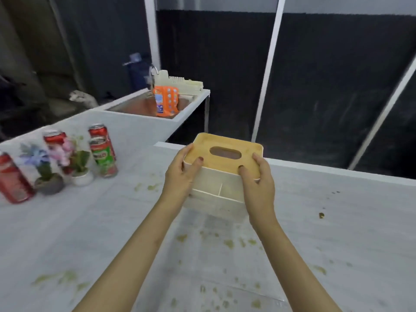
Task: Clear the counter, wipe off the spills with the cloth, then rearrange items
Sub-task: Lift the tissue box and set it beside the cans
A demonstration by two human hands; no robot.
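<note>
You are gripping the box (216,203) with both hands, one on each side. Your left hand (182,170) is curling round its left edge, fingers lying along the side and thumb pressing on the near corner of the lid (227,141). Your right hand (258,179) is clamping the right edge the same way, thumb resting on top of the lid. The hands are sitting well apart, with the whole width of the box between them.

The box is sitting upright at the middle of the counter (90,221), near its far edge. Whether it is resting on the surface or being held just above it, I cannot tell. Its wooden lid is facing up and showing an oval slot, and the white body is showing open compartments on the near side.

Greenish spills (228,243) are dotting the counter in front of the box and towards the near left corner.

Off to your left, a green can (103,154) and red cans (55,139) are standing around a grey pot (48,184) and a white pot (82,177), both holding flowers.

Further back, an orange pouch (166,101) is leaning in the sink (135,106), with a pale rack (180,83) standing just behind it.
</note>
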